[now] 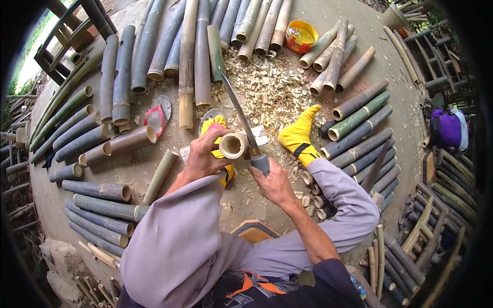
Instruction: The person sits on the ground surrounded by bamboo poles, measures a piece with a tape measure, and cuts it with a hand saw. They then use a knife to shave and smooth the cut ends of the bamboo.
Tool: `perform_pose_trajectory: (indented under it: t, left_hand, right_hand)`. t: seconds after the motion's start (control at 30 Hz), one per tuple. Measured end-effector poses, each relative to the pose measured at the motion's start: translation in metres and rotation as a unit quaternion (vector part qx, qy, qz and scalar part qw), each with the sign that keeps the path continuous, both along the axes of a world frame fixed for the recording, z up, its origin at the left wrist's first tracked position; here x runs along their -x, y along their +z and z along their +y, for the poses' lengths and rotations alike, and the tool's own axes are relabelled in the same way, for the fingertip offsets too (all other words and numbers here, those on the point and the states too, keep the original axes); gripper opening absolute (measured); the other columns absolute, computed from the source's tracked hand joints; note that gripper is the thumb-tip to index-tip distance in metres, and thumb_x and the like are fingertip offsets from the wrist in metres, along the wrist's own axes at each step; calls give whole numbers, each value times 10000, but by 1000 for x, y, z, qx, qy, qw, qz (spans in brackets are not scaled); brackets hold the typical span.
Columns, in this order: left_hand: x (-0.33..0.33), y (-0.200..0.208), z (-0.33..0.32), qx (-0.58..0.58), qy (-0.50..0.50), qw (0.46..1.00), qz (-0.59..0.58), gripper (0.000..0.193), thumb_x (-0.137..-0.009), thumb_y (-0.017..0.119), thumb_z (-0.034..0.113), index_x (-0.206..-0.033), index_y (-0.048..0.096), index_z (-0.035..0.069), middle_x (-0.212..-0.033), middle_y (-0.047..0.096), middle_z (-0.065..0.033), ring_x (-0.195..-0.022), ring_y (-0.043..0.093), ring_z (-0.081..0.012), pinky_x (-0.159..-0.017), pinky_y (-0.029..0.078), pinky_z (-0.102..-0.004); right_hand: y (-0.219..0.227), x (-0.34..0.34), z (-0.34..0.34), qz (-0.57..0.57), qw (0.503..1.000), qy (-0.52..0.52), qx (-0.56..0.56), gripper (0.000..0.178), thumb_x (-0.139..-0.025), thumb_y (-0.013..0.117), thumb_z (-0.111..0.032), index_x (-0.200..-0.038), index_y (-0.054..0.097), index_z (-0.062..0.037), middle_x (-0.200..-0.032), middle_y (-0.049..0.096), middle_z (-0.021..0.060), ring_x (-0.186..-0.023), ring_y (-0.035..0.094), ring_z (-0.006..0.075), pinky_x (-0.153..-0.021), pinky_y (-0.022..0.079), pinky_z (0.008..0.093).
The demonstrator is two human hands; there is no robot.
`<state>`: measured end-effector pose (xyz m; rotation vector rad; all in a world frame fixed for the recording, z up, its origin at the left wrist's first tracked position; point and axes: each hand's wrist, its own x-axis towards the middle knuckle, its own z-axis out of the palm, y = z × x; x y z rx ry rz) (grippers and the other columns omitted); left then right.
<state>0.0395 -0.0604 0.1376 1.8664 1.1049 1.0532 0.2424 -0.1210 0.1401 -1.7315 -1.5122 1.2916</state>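
Gripping a short bamboo section (233, 146) upright near its top rim, the left hand (205, 156) is wrapping its fingers around the pale hollow tube, whose open end is facing the camera just in front of the person's knees. The right hand (275, 182) is clenching the grey handle of a long curved blade (237, 110), whose edge is lying against the right side of the tube's rim and pointing away over a heap of wood chips (269, 90).

Judging by the thick wall and round bore, the section is looking stiff, hard and fairly light, with a smooth skin that is likely to slip under a loose grip; holding it around the side wall below the rim, clear of the blade, is seeming the safest place.

Feet in yellow socks (300, 136) are resting on the ground (159, 179) on either side of the work. Cut bamboo poles (149, 46) are fanning around in a ring, green and brown. An orange round container (301, 36) with a yellow inside is sitting beyond the chips; it bears no label that I can make out at this size. A red-strapped sandal (158, 114) is lying to the left.
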Motion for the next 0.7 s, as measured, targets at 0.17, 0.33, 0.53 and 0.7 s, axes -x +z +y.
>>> perform_pose_trajectory:
  t: [0.17, 0.33, 0.53, 0.7]
  left_hand:
    - [3, -2, -2, 63, 1, 998, -4, 520, -661, 813, 46, -1140, 610, 36, -1053, 643, -95, -980, 652, -207, -801, 591, -334]
    - [-1, -3, 0, 41, 6, 999, -10, 517, -636, 853, 106, -1091, 621, 28, -1016, 662, -104, -941, 670, -202, -778, 592, -337]
    - [9, 4, -3, 1, 8, 1000, 7, 481, -637, 845, 80, -1065, 627, 44, -971, 664, -112, -904, 673, -218, -782, 591, -342]
    - [4, -5, -5, -18, 43, 999, 27, 559, -542, 926, 239, -963, 621, 31, -860, 652, -93, -800, 671, -206, -676, 569, -317]
  right_hand:
    - [65, -1, -4, 240, 959, -91, -122, 388, -921, 632, -303, -1127, 487, -8, -772, 591, 48, -604, 584, 120, -536, 495, 275]
    - [27, 6, -19, 293, 908, -106, -280, 393, -901, 669, -222, -1141, 445, -7, -815, 600, 59, -643, 582, 106, -567, 488, 239]
    - [-41, -20, -45, 91, 986, -117, 72, 447, -944, 568, -410, -1139, 481, -18, -645, 567, 49, -556, 578, 123, -455, 448, 294]
    - [18, -11, -32, 118, 986, -117, -21, 473, -909, 642, -373, -1149, 477, -2, -680, 585, 57, -595, 593, 128, -529, 469, 275]
